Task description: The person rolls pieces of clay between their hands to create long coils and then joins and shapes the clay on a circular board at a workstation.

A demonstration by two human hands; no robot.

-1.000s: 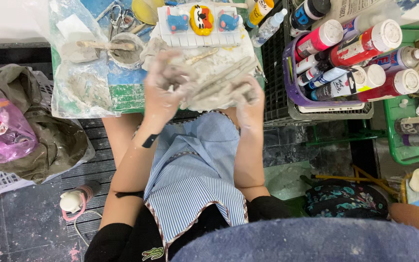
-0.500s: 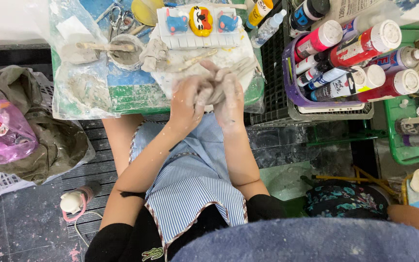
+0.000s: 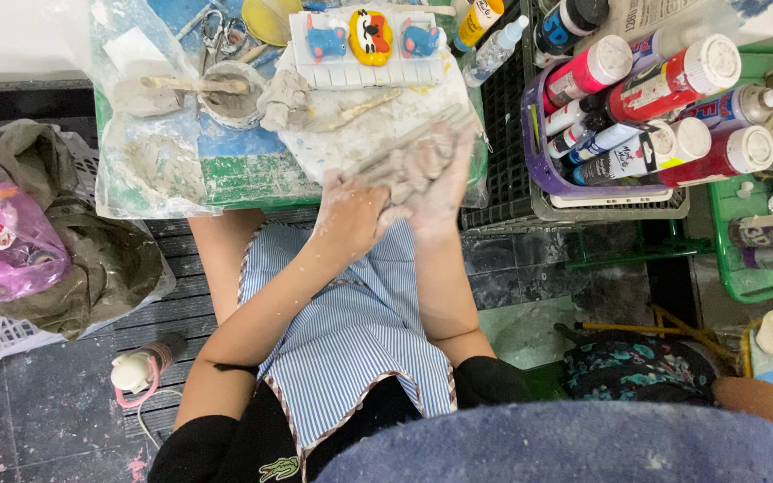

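Here, left hand [image 3: 351,215] and right hand [image 3: 436,174] clench a grey clay lump [image 3: 404,165] together; red-labelled paint bottles [image 3: 673,85] stand right of it in a purple basket [image 3: 547,174].

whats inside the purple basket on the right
The purple basket holds paint bottles lying on their sides: pink, red and white ones with white caps, plus smaller tubes. What lies beneath them, at the basket's bottom, is covered.
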